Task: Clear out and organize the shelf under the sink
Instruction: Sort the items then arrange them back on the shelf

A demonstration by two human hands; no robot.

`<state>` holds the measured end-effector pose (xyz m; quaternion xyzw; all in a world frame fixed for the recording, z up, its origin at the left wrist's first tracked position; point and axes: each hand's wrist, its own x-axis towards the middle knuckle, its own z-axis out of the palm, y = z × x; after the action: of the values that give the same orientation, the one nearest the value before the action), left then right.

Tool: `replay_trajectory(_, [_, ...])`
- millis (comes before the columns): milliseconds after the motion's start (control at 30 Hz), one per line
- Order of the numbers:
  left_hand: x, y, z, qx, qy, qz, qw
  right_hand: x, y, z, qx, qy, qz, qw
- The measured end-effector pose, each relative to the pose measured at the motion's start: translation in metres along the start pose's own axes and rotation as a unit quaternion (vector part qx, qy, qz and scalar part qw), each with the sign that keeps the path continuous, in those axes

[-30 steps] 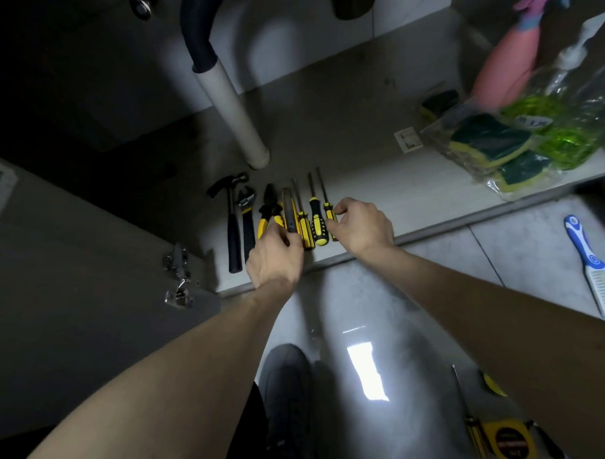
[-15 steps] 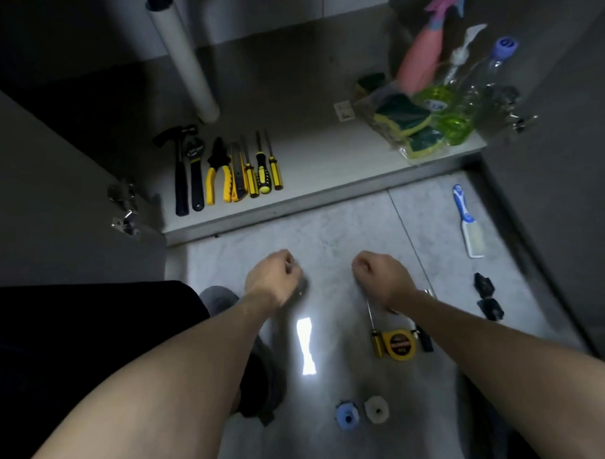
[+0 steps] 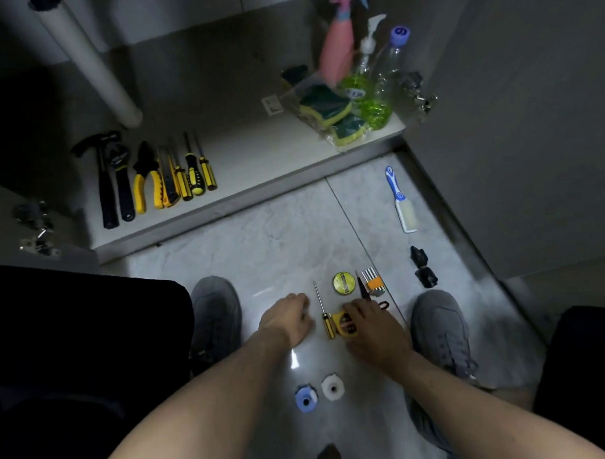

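Hands back from the shelf, reaching for the tools left on the floor

Going left to right: the row of black and yellow hand tools [image 3: 148,179] on the pale shelf under the sink [image 3: 257,155] lies at ten o'clock, where both our hands were a second ago; that row looks settled. Our left hand [image 3: 287,321] has since come down to the grey tiled floor [image 3: 270,237], fingers loosely curled and holding nothing. Just beside it lies the yellow-handled screwdriver [image 3: 326,317]. Our right hand [image 3: 369,325] now rests on the yellow tape measure [image 3: 345,325]; whether it grips it we cannot tell. The bagged green and yellow sponges [image 3: 327,106] sit on the shelf at one o'clock. We judge the floor tools go up next.
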<state>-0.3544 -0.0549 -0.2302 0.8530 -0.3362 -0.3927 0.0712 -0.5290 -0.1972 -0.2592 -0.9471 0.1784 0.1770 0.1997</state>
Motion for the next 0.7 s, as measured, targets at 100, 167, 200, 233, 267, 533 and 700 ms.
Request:
replay_trajectory(100, [0.012, 0.011, -0.009, -0.028, 0.031, -0.015, 0.999, 0.01, -0.003, 0.0, -0.007, 0.027, -0.012, 1.0])
replay_trajectory(167, [0.02, 0.017, -0.015, -0.045, 0.051, -0.018, 0.997, 0.011, -0.002, -0.005, 0.027, 0.063, -0.027, 0.997])
replay_trajectory(200, [0.024, 0.02, -0.018, -0.055, 0.062, -0.019, 0.996, 0.011, 0.001, -0.008, 0.048, 0.091, -0.035, 0.994])
replay_trajectory(233, [0.029, 0.022, -0.02, -0.064, 0.073, -0.017, 0.995, 0.009, 0.004, -0.011, 0.069, 0.123, -0.035, 0.989])
replay_trajectory(267, [0.034, 0.024, -0.022, -0.07, 0.082, -0.011, 0.994, 0.008, 0.006, -0.015, 0.092, 0.148, -0.019, 0.985])
replay_trajectory(533, [0.076, 0.063, -0.008, 0.009, 0.028, 0.105, 0.994, 0.02, 0.03, -0.038, 0.313, 0.215, 0.264, 0.887])
replay_trajectory(700, [0.088, 0.076, 0.007, 0.116, 0.013, 0.119, 0.986, 0.024, 0.037, -0.038, 0.329, 0.234, 0.298, 0.865])
